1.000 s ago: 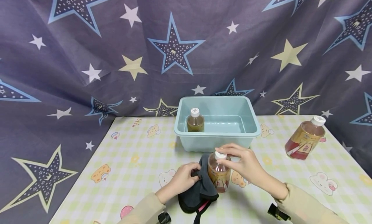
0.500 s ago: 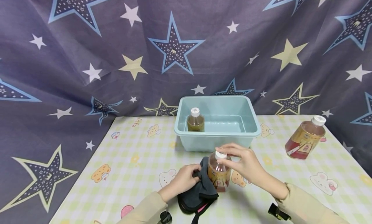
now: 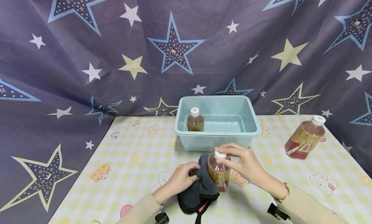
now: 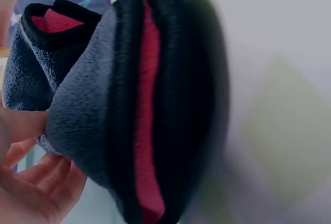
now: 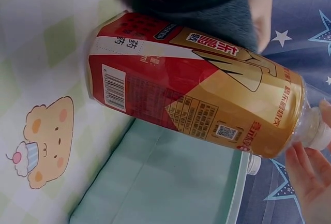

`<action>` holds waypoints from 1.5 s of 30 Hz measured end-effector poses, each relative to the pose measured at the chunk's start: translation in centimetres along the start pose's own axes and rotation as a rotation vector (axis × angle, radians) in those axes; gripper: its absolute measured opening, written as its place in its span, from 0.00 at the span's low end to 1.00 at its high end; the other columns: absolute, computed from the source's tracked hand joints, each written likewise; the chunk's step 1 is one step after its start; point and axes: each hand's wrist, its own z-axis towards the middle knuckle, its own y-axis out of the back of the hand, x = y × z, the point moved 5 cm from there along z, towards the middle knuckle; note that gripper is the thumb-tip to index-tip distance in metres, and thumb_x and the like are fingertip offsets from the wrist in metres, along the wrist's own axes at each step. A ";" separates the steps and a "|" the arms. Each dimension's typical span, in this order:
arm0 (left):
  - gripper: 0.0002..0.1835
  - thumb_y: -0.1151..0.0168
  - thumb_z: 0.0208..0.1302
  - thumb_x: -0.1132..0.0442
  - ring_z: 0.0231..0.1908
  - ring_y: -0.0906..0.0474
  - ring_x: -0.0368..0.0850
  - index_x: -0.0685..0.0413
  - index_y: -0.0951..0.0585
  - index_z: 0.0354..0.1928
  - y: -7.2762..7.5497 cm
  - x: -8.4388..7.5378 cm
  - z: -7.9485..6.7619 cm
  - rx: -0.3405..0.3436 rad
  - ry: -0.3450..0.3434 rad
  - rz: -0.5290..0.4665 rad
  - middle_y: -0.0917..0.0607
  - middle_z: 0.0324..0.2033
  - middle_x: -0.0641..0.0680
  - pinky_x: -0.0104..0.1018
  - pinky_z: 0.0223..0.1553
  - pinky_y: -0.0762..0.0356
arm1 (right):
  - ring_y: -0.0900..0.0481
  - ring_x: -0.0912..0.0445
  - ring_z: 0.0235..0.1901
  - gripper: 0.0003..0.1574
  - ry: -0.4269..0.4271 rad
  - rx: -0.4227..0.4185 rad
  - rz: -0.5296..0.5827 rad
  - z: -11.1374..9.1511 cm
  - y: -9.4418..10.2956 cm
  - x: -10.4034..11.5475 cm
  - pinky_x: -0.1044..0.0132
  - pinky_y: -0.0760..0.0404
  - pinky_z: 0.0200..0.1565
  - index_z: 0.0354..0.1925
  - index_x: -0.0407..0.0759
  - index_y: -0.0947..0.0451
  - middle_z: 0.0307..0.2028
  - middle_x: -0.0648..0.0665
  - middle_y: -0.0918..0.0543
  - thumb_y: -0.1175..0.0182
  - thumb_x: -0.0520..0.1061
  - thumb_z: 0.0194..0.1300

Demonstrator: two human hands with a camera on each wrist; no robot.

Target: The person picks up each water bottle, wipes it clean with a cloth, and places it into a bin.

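My left hand grips a dark grey cloth with black edging and a strap. The left wrist view shows the folded cloth with a pink-red inner side and fingers under its fold. The cloth lies against the left side of a drink bottle, which stands on the table. My right hand pinches the bottle's white cap from above. In the right wrist view the bottle has a red and gold label with a barcode; the cloth covers part of one side.
Behind the bottle stands a light blue bin holding another white-capped bottle. A third bottle with red and gold label stands at the table's right. The checked tablecloth reaches a star-patterned curtain.
The left hand and cloth shift slightly down, then back up along the bottle's side; the cloth's strap swings a little. The right hand and bottle stay almost still.
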 end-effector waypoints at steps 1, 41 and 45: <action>0.10 0.39 0.50 0.71 0.30 0.28 0.37 0.53 0.22 0.35 0.2 -0.3 0.0 -0.009 -0.009 -0.005 0.21 0.32 0.49 0.30 0.32 0.30 | 0.23 0.61 0.29 0.23 0.001 0.000 0.002 0.0 0.0 0.0 0.75 0.27 0.27 0.41 0.40 0.20 0.36 0.46 0.20 0.31 0.35 0.40; 0.11 0.40 0.46 0.73 0.25 0.32 0.38 0.54 0.22 0.33 1.8 -2.5 0.4 -0.092 -0.079 0.051 0.22 0.30 0.47 0.27 0.28 0.33 | 0.21 0.59 0.32 0.23 -0.019 0.000 0.009 0.0 0.1 0.1 0.73 0.24 0.33 0.41 0.41 0.20 0.36 0.47 0.20 0.32 0.35 0.41; 0.11 0.40 0.46 0.73 0.25 0.32 0.38 0.53 0.22 0.32 1.1 -1.8 0.4 -0.070 -0.071 0.057 0.23 0.30 0.47 0.27 0.29 0.33 | 0.21 0.59 0.32 0.23 -0.016 0.000 0.010 0.0 0.1 0.1 0.74 0.25 0.34 0.41 0.41 0.20 0.36 0.47 0.20 0.32 0.34 0.40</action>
